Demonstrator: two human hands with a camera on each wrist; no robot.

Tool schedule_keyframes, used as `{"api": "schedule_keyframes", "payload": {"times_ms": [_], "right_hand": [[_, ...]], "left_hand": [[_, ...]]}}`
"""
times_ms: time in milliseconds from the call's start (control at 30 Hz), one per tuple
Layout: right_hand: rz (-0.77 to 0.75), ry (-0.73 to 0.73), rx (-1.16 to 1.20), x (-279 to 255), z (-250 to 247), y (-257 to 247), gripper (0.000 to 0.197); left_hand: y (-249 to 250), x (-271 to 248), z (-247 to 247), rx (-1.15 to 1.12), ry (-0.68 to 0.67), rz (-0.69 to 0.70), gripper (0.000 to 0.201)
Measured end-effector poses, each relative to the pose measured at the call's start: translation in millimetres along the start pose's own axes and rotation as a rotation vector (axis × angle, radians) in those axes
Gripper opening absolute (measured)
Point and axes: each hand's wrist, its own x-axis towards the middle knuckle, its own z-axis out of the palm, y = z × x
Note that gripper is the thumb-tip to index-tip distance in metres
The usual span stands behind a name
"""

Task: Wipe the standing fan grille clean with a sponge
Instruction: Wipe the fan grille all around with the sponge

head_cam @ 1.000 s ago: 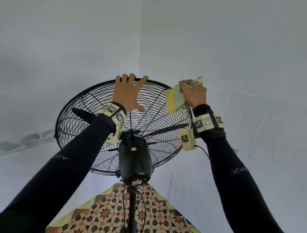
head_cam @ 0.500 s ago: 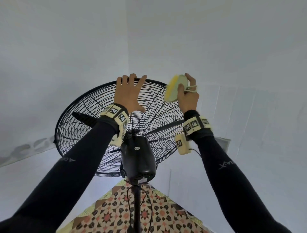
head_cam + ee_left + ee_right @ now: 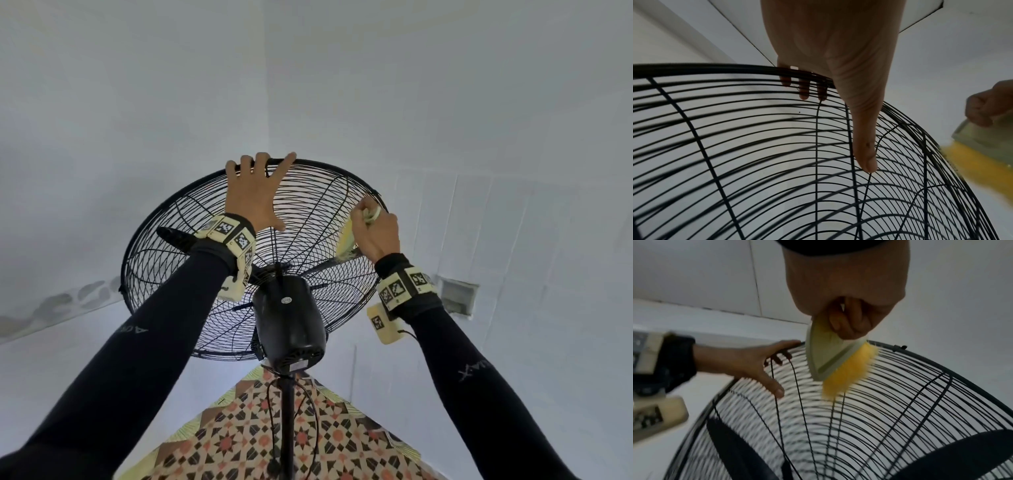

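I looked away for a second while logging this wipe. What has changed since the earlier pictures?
The right hand carried the sponge from up beside the grille's top edge down onto the wires at the fan grille's right side, yellow face against them. It still grips the sponge. The left hand stayed put, fingers hooked over the top rim.

White walls (image 3: 137,102) met in a corner above the left hand (image 3: 255,195). A small grey wall box (image 3: 457,299) sat below and right of the right hand (image 3: 375,233). Patterned floor tiles (image 3: 239,442) lay well beneath both hands, and grey blotches (image 3: 58,305) marked the wall left of the left hand.
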Motion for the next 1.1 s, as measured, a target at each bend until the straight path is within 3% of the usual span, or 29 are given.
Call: {"api": "schedule_keyframes", "payload": {"times_ms": [200, 333, 400, 467, 600, 767, 833, 933, 1000, 1100], "right_hand": [[0.264, -0.238, 0.515, -5.4, -21.1, 0.6, 0.021], [0.422, -0.560, 0.778, -2.1, -40.9, -6.8, 0.063], [0.461, -0.589, 0.799, -1.1, -43.2, -9.3, 0.059], [0.474, -0.497, 0.702, -0.5, -37.2, -8.2, 0.040], [0.289, -0.236, 0.279, -2.4, -32.2, -10.0, 0.078], [0.192, 0.135, 0.123, -21.6, -9.1, -24.6, 0.067], [0.157, 0.095, 0.019, -38.6, 14.8, -22.4, 0.069], [0.149, -0.196, -0.015, -63.9, 35.2, -15.5, 0.070], [0.148, -0.097, 0.015, -64.9, 33.7, -13.7, 0.068], [0.150, 0.236, 0.095, -51.7, 29.4, -17.2, 0.067]], "left_hand": [[-2.3, -1.8, 1.6, -0.003, 0.013, -0.001, 0.148], [-0.6, -1.4, -0.3, -0.002, 0.015, 0.001, 0.148], [-1.5, -3.0, -1.2, 0.003, 0.018, 0.005, 0.148], [-2.2, -5.2, -2.3, 0.005, 0.020, 0.006, 0.147], [-1.5, -5.6, -4.1, -0.002, 0.012, 0.008, 0.148], [1.1, -5.6, -4.9, -0.001, 0.002, 0.006, 0.147], [0.0, -5.7, -5.1, 0.003, 0.005, 0.001, 0.147], [-2.7, -6.7, -3.9, -0.006, 0.011, -0.009, 0.147], [-2.6, -6.7, -3.3, -0.006, 0.015, -0.006, 0.147], [0.8, -5.5, -3.7, 0.002, 0.002, -0.001, 0.147]]}}
